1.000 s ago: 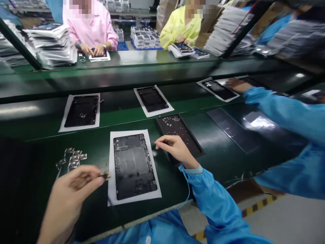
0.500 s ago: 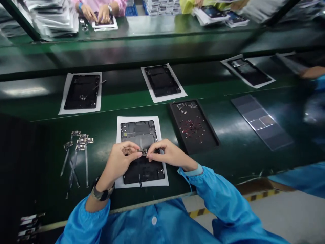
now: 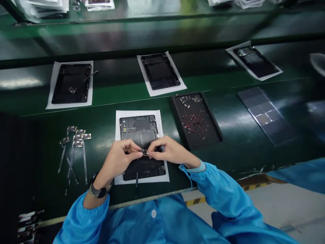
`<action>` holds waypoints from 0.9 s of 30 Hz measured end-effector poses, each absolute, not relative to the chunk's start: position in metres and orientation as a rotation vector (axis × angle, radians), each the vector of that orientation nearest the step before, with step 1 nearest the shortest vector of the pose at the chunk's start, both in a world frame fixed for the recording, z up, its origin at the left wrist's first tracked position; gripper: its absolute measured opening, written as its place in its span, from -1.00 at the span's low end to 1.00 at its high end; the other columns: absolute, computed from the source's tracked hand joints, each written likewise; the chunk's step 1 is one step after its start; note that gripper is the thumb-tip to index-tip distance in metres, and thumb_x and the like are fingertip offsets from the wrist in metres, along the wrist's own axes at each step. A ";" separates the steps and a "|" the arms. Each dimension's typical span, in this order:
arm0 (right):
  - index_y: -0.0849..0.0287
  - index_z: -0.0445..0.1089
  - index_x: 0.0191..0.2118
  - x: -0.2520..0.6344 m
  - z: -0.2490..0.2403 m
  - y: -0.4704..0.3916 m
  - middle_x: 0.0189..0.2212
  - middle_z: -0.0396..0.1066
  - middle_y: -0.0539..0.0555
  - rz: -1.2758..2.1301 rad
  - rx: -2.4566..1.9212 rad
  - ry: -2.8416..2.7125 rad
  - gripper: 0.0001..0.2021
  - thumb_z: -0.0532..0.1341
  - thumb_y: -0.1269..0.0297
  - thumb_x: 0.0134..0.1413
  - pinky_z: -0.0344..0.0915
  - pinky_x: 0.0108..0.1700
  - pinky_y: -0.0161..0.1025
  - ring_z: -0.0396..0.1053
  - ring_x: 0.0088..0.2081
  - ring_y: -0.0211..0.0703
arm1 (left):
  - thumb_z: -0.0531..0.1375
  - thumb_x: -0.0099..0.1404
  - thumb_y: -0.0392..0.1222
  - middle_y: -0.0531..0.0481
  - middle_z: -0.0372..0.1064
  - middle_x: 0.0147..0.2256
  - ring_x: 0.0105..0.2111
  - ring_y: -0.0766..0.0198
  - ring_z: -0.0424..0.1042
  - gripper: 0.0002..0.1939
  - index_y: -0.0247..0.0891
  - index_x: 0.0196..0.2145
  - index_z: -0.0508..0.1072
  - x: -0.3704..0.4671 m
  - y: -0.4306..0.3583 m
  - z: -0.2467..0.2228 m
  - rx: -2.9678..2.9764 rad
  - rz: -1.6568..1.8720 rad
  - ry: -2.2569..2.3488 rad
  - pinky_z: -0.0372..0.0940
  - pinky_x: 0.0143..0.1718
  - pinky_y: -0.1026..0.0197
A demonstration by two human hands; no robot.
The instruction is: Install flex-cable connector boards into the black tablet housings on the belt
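A small circuit board is pinched between my two hands, just above a black tablet housing. My left hand grips its left end with thumb and forefinger. At its right end, the thumb and forefinger of my right hand are closed on it as well. A dark ribbon cable shows below my hands, over the lower part of the housing. White paper lies under the housing. My fingers hide the middle of the housing.
Several small boards with ribbon cables lie to the left. A black tray with red-wired parts stands right, beside a clear plastic sheet. Farther back rest tablet housings on paper, one left, one centre, one right.
My view has tilted down, so the far bench's workers have left the frame. My right fingers have come closer round the board's right end, and the ribbon cable's lower end has swung slightly left.
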State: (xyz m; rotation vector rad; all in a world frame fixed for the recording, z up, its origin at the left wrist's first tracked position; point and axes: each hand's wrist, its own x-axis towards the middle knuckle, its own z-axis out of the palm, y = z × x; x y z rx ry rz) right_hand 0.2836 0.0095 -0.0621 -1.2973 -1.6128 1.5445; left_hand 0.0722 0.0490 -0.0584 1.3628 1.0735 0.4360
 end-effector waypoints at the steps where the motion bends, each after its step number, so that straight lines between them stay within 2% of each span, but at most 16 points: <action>1: 0.23 0.53 -0.44 0.284 -0.062 0.009 -0.48 0.54 0.03 1.543 -1.297 -1.616 -0.89 0.25 0.38 0.03 0.34 -0.31 -0.32 0.46 -0.40 -0.22 | 0.36 0.06 -0.19 -0.03 0.50 -0.49 -0.47 0.24 0.43 -0.88 -0.27 -0.46 0.52 0.072 0.049 -0.058 1.366 0.421 1.069 0.28 -0.43 0.23; 12: 0.24 0.54 -0.41 0.286 -0.060 0.009 -0.46 0.56 0.03 1.641 -1.274 -1.651 -0.89 0.24 0.42 0.03 0.34 -0.30 -0.33 0.47 -0.40 -0.23 | 0.35 0.07 -0.17 -0.03 0.51 -0.48 -0.47 0.24 0.43 -0.87 -0.27 -0.46 0.52 0.072 0.049 -0.060 1.370 0.330 1.063 0.27 -0.41 0.21; 19: 0.25 0.55 -0.38 0.289 -0.060 0.011 -0.43 0.58 0.07 1.656 -1.265 -1.653 -0.84 0.26 0.30 0.11 0.36 -0.24 -0.28 0.50 -0.35 -0.17 | 0.35 0.05 -0.21 -0.03 0.52 -0.48 -0.46 0.24 0.46 -0.89 -0.27 -0.48 0.52 0.073 0.051 -0.058 1.320 0.349 1.032 0.30 -0.39 0.22; 27: 0.24 0.57 -0.34 0.288 -0.064 0.010 -0.38 0.60 0.07 1.693 -1.226 -1.591 -0.85 0.29 0.27 0.12 0.39 -0.20 -0.26 0.53 -0.30 -0.15 | 0.37 0.03 -0.20 -0.05 0.52 -0.50 -0.48 0.24 0.45 -0.87 -0.28 -0.50 0.50 0.073 0.050 -0.060 1.275 0.345 1.042 0.29 -0.40 0.22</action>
